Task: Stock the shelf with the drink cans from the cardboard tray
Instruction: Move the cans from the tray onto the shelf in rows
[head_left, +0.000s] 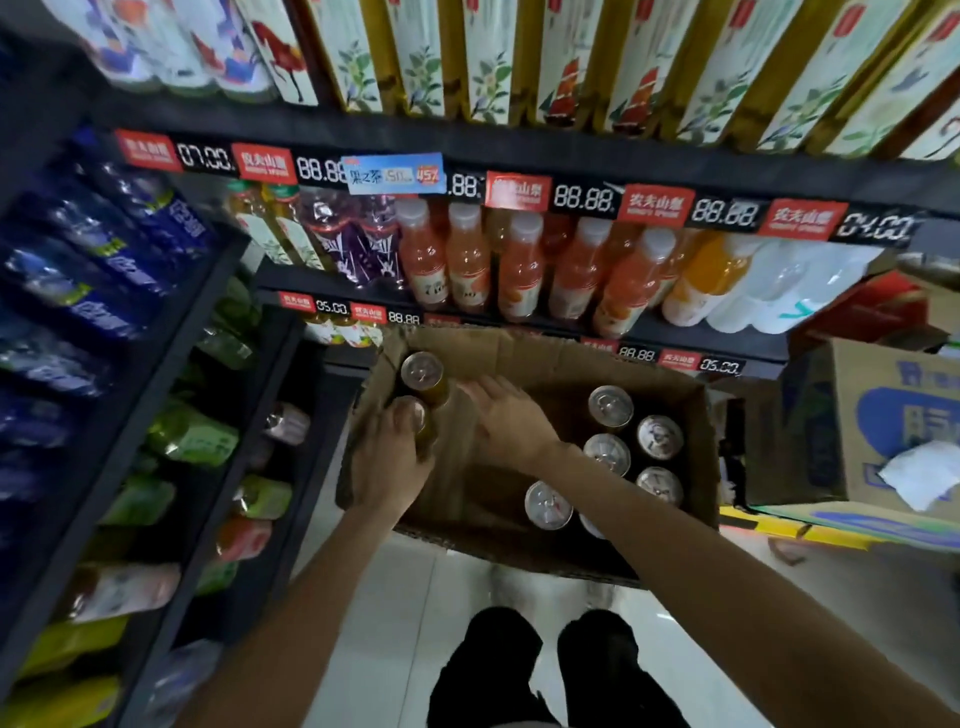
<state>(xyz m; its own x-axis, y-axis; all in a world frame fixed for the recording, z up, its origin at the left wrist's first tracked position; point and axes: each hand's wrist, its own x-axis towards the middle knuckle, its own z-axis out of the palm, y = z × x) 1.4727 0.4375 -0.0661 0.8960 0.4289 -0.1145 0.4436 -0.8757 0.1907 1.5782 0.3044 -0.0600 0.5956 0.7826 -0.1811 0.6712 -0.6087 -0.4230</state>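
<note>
At the bottom centre of the frame two legs (535, 670) in dark trousers stand on a pale tiled floor (395, 597). Above them both bare forearms reach up into a cardboard tray (524, 358) that sits at mid-frame in front of the shelves.

The left hand (387, 462), left of centre, is closed around a can (415, 415) at the tray's left end, fingers wrapped over its top and side. A second can (423, 374) stands just behind it, touching or nearly so, its silver lid and yellow side showing. The right hand (506, 421) is spread open with fingers pointing up-left toward those two cans; it holds nothing, and whether its fingertips touch the yellow can is unclear.

In the right half of the tray six more cans (608, 452) stand upright in a loose cluster, lids up; the lowest is half hidden by the right forearm. The middle of the tray floor is bare cardboard.

Across the upper centre, a shelf (675, 332) carries orange bottles (519, 270) behind red and black price tags (584, 197). Down the left side of the frame, slanted racks hold blue bottles (104, 249) above and green bottles (192, 436) below. At the right edge stands a printed box (893, 415) with a crumpled white paper (919, 473) on it.
</note>
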